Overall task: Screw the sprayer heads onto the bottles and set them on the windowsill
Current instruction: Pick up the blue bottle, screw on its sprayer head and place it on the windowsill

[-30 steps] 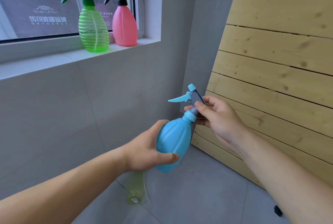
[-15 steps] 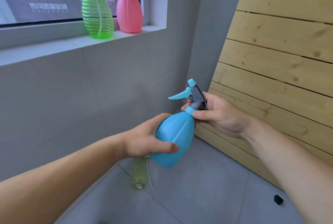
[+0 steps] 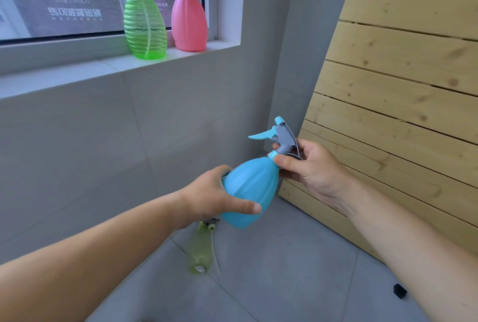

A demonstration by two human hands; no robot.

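Note:
My left hand (image 3: 214,196) grips the body of a blue bottle (image 3: 252,189), tilted with its neck up and to the right. My right hand (image 3: 310,166) pinches the collar of its grey and blue sprayer head (image 3: 280,135), which sits on the neck. On the white windowsill (image 3: 77,73) stand a clear green bottle (image 3: 144,24) with a green and white sprayer and, to its right, a pink bottle (image 3: 189,21) with a black sprayer. A pale yellow-green bottle (image 3: 200,251) lies on the floor below my hands; part of it is hidden by my left hand.
A slatted wooden panel (image 3: 401,88) leans against the wall at the right. Grey tiled floor (image 3: 284,283) lies below, with a small black piece (image 3: 399,290) near the right arm. The grey tiled wall (image 3: 103,153) runs under the sill.
My right hand has turned around the sprayer collar, fingers now lower on the neck. The view has shifted slightly, with the blue bottle still held in front of me.

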